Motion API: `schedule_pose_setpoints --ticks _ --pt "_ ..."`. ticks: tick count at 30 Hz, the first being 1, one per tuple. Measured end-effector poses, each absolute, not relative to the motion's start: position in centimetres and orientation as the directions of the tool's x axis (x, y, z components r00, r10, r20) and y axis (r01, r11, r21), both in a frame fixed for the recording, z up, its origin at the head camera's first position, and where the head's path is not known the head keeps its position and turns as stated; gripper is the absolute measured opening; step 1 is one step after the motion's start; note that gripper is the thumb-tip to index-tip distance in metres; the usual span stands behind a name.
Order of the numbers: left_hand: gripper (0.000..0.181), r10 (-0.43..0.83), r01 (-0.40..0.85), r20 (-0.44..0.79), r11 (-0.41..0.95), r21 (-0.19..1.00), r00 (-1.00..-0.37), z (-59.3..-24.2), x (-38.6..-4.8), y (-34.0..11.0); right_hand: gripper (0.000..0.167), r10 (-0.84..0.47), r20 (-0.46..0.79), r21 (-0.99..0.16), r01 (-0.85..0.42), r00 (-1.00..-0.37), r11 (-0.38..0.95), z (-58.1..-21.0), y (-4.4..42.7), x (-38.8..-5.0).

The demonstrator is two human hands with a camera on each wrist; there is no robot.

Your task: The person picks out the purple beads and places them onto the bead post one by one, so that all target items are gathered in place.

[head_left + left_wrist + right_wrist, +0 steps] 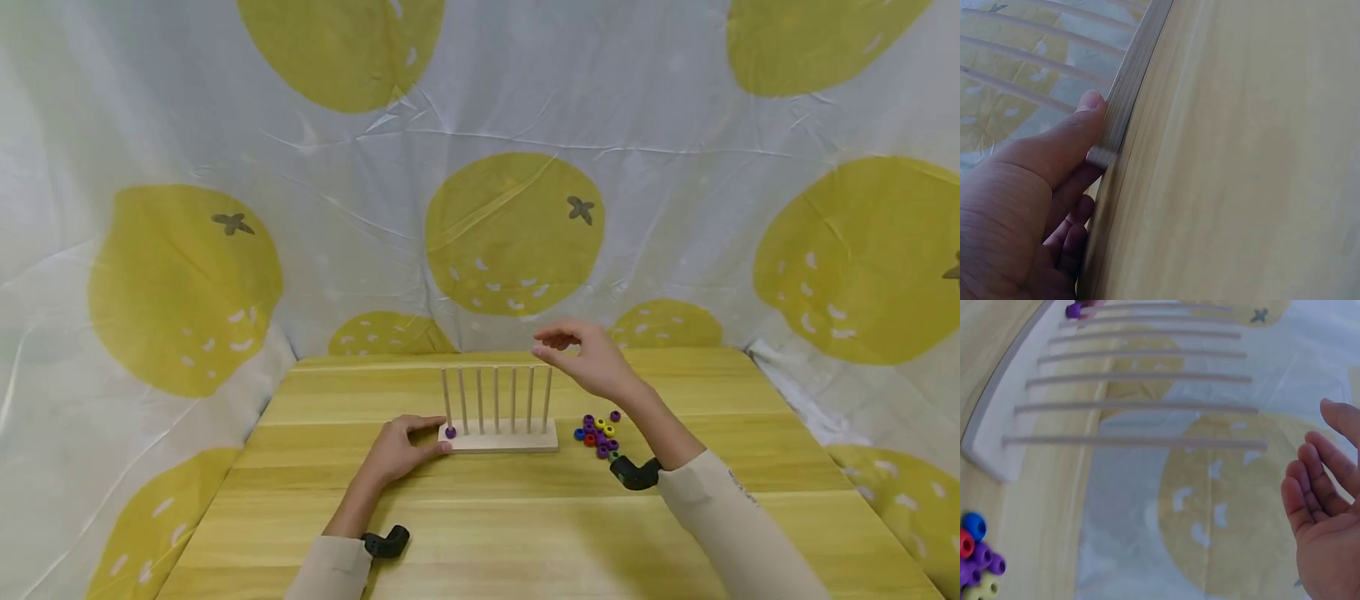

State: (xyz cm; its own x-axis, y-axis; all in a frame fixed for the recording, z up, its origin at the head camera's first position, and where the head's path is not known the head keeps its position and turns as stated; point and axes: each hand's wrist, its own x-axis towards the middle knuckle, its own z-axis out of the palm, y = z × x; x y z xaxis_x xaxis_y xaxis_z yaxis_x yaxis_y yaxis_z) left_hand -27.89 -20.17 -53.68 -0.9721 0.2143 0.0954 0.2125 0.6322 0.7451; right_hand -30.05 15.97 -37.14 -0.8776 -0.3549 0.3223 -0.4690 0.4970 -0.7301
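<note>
A wooden peg stand [498, 440] with a row of several upright rods stands on the table. One purple bead [450, 432] sits at the foot of its leftmost rod. My left hand [397, 450] pinches the left end of the base between thumb and fingers; the thumb [1090, 103] lies along the base in the left wrist view. Above and right of the rightmost rod hovers my right hand [592, 358], its fingers loosely bent. In the right wrist view, nothing shows between that hand's thumb and fingers [1313, 481], which are apart from the rods.
Loose beads [601, 439] in purple, yellow, red and blue lie bunched on the table right of the stand, below my right forearm. One purple bead [615, 416] lies slightly apart. A lemon-print cloth [517, 233] hangs behind the wooden table [495, 533].
</note>
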Motion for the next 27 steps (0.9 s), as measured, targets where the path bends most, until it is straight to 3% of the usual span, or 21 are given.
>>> schedule_pose_setpoints --ticks 15,27 --pt "0.050 0.229 0.226 0.101 0.632 0.741 -0.968 -53.5 -28.0 -19.8 0.032 -0.211 0.274 -0.706 -0.345 -0.938 0.618 -42.6 25.2 -28.0" --pt "0.050 0.222 0.218 0.095 0.638 0.738 -0.970 -53.5 -27.9 -20.2 0.037 -0.166 0.193 -0.712 -0.254 -0.967 0.655 -48.5 29.0 -28.2"
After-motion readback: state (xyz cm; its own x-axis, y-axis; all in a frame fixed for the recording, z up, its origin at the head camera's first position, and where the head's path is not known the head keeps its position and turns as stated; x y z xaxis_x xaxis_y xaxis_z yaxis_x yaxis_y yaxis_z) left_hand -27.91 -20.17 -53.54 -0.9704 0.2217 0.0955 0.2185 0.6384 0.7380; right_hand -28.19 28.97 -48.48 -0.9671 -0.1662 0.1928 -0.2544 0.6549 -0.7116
